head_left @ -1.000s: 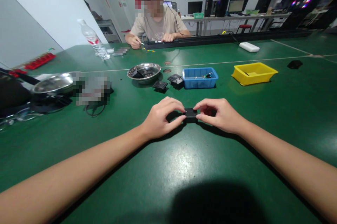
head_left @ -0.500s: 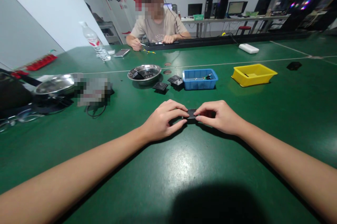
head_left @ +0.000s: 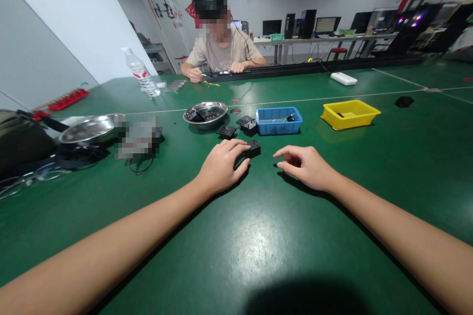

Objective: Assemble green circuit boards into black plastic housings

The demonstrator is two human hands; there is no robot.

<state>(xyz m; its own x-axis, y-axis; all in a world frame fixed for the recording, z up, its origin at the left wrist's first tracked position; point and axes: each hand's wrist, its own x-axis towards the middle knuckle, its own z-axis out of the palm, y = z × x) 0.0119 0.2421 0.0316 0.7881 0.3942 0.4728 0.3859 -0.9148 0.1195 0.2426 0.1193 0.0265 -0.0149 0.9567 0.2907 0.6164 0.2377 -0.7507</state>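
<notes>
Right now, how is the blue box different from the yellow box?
The blue box sits nearer the hands, with two small black parts beside it; the yellow box stands alone, farther right. The blue box holds several small bits; the yellow box shows only one dark bit. Both are shallow open plastic trays on the green table.

Green table [head_left: 258, 246], steel bowl [head_left: 205, 113], blue bin [head_left: 278, 122], yellow bin [head_left: 350, 113]

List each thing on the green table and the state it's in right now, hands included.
Left hand: curled around a small black part.
Right hand: empty, resting on the table.
Steel bowl: holds dark parts.
Blue bin: holds small bits.
Yellow bin: nearly empty.
Water bottle: upright.
</notes>
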